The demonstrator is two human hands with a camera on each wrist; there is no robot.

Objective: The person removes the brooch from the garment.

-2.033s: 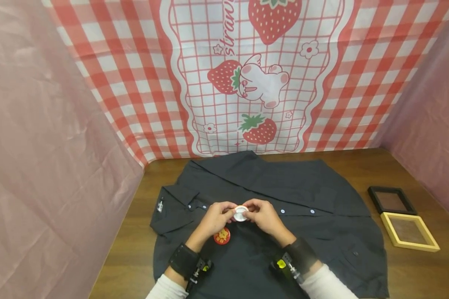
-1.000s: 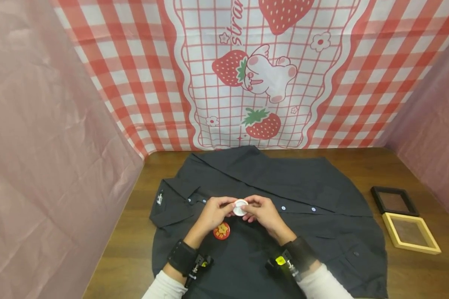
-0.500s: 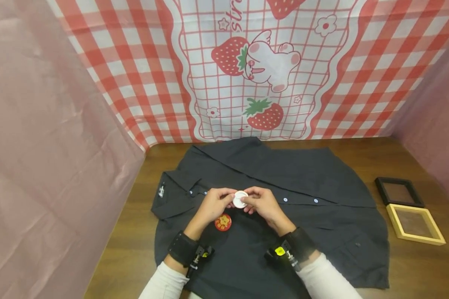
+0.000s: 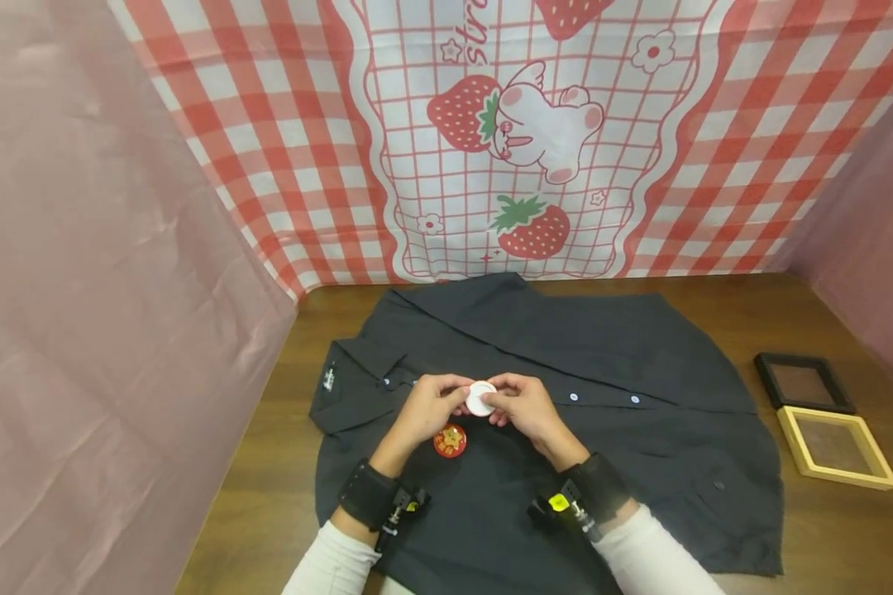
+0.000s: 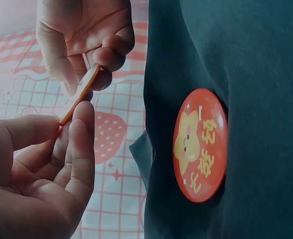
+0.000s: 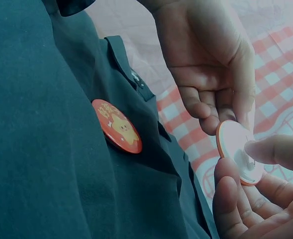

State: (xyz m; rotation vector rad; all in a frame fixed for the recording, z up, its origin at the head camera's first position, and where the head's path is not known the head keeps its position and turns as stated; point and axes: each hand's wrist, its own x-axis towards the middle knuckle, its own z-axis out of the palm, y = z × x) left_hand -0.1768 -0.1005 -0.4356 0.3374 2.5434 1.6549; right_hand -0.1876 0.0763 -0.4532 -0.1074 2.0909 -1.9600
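A round pin-back badge (image 4: 477,406) is held between both hands, its white back facing up in the head view and an orange-red rim showing in the right wrist view. My left hand (image 4: 430,406) pinches its left edge. My right hand (image 4: 524,408) grips the right edge, with the thumb (image 6: 265,149) on the white back by the pin. Just below the left hand, a second badge (image 4: 450,441), red with a yellow star and yellow lettering, lies face up on a dark shirt (image 4: 640,487). The held badge's front is hidden.
The shirt is spread over the wooden table (image 4: 268,463), its collar (image 4: 357,372) toward the left. A black frame (image 4: 772,384) and a light wooden frame (image 4: 798,454) lie at the right. A checked strawberry cloth (image 4: 327,149) hangs behind; pink cloth (image 4: 119,330) lines the sides.
The head view has tilted, so the shirt, hands and badges sit higher in it. Both hands still hold the badge, whose white back has turned slightly and looks brighter.
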